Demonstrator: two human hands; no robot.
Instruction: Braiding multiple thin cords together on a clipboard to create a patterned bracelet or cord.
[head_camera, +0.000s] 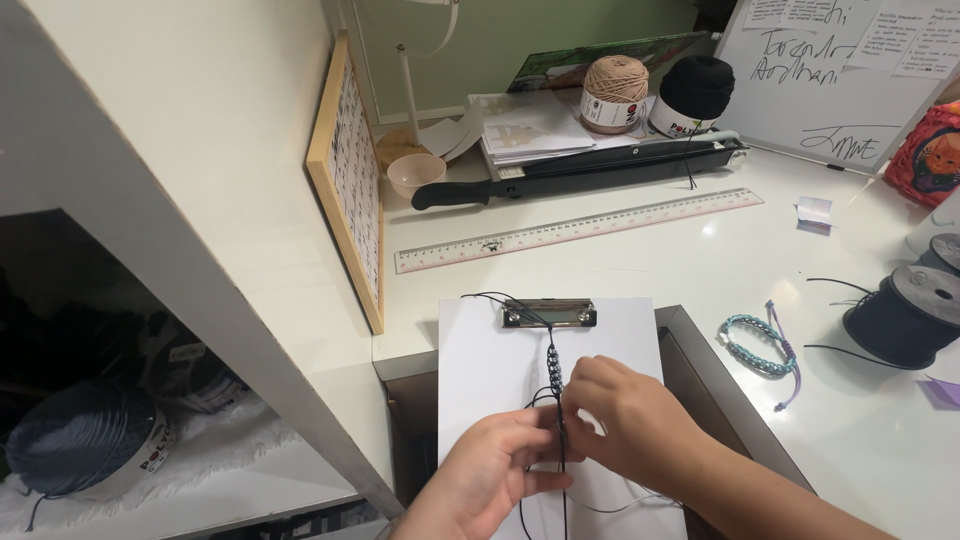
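**Knotting a dark cord bracelet on a clipboard**

Pinching the black cords (548, 470) just below the knotted braid (553, 372), I have both hands meeting at the lower middle of the white clipboard (480, 360). My left hand (490, 478) comes in from about 7 o'clock, palm turned inward, thumb and fingers closed on the strands at the working end. My right hand (625, 415) reaches from about 4 o'clock, wrist bent, knuckles up, fingertips pressed together on the same cords, right against the left hand's fingers. Loose tails trail down off the near edge of the board.

The braid runs straight up toward 12 o'clock to the metal clip (549, 314), which bites its top end; as I judge it, that anchor keeps the piece taut so I can pull against it. The clipboard bridges an open drawer, close to my body.

At 2 o'clock from my hands lies a finished turquoise bracelet (757, 343), and beyond it at 3 o'clock a spool of black cord (905, 315). Farther off at 12 o'clock a clear ruler (580, 230) lies slantwise, then a paper trimmer (590, 170), with a beige yarn ball (614, 92) and a black yarn ball (693, 95) behind it and a whiteboard (840, 80) at the far right.
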